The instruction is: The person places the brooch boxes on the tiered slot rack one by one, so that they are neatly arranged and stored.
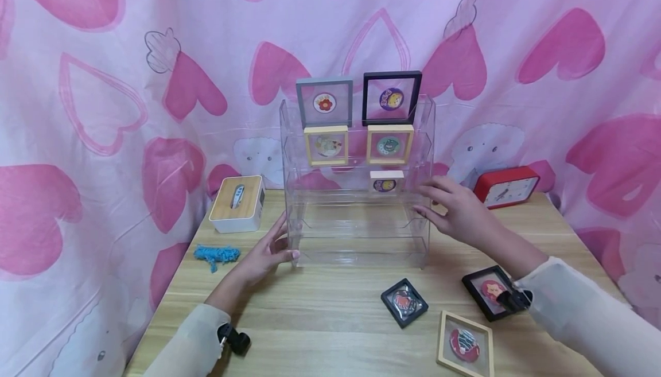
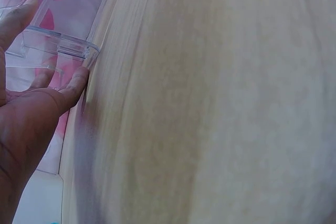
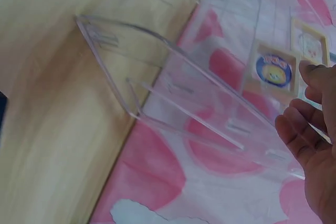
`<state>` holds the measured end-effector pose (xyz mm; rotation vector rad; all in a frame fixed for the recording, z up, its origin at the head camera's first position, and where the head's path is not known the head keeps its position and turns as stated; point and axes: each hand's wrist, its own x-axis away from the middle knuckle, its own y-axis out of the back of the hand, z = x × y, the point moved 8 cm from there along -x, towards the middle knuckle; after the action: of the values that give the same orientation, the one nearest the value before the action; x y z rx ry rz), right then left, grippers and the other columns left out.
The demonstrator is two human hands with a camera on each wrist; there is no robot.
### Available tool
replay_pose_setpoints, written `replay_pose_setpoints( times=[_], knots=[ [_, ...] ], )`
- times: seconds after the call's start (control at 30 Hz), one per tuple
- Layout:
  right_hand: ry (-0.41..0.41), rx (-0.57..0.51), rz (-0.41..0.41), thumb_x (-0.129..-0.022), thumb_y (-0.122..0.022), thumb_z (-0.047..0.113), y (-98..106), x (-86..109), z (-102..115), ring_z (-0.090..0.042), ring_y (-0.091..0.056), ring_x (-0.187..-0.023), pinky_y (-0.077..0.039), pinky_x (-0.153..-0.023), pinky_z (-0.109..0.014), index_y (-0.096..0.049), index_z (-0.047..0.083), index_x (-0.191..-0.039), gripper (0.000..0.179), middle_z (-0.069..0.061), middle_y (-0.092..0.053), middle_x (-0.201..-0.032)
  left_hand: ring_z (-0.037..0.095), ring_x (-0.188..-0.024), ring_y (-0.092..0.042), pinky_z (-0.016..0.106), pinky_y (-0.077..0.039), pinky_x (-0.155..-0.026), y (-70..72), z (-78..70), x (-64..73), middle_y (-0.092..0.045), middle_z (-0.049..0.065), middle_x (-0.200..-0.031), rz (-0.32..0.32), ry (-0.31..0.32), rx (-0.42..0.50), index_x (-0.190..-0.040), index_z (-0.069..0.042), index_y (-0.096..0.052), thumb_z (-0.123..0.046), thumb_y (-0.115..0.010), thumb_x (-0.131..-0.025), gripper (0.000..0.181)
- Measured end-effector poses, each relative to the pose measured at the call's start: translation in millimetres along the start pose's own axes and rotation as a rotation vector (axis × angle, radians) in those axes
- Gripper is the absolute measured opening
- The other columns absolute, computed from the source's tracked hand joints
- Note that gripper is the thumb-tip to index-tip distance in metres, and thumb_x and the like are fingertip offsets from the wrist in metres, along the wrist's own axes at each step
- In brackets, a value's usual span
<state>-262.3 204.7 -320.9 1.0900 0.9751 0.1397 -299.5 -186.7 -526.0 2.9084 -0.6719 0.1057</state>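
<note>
A clear, tiered display stand (image 1: 356,259) stands on the table. My left hand (image 1: 264,257) touches its lower left side, with the thumb at the front edge and the fingers along the side panel. In the left wrist view those fingers (image 2: 76,85) look fairly straight against the clear plastic. At the stand's right side my right hand (image 1: 457,208) has thumb and fingers apart, holding nothing visible. Nearest to it is a small light-framed case (image 1: 386,183) with a purple-and-yellow badge. Two wood-coloured frames (image 1: 327,146) sit one tier higher; grey (image 1: 324,103) and black (image 1: 391,98) frames stand on top.
In front of the stand lie a small black frame (image 1: 404,303), a larger black frame (image 1: 488,294) under the right forearm, and a wood-coloured frame (image 1: 466,345). At the left are a tissue box (image 1: 237,205) and a blue bundle (image 1: 217,253). A red clock (image 1: 506,186) stands back right.
</note>
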Motion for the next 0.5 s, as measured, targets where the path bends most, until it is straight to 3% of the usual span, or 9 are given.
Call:
replay_pose_setpoints(
  times=[0.5],
  knots=[
    [0.007,-0.152,0.201,-0.084,-0.098,0.014,-42.9,36.8,22.6,-0.018,-0.076,-0.103,-0.069,-0.082,-0.03,-0.08,0.014,-0.13,0.049,-0.004,-0.077,-0.12,0.05,-0.168,-0.028,0.073,-0.024,-0.134,0.2,-0.5,0.7,-0.021,0.014,-0.185,0.001,-0.002,-0.007,-0.169,-0.066,-0.008,-0.023,-0.08,-0.104,0.106]
  ],
)
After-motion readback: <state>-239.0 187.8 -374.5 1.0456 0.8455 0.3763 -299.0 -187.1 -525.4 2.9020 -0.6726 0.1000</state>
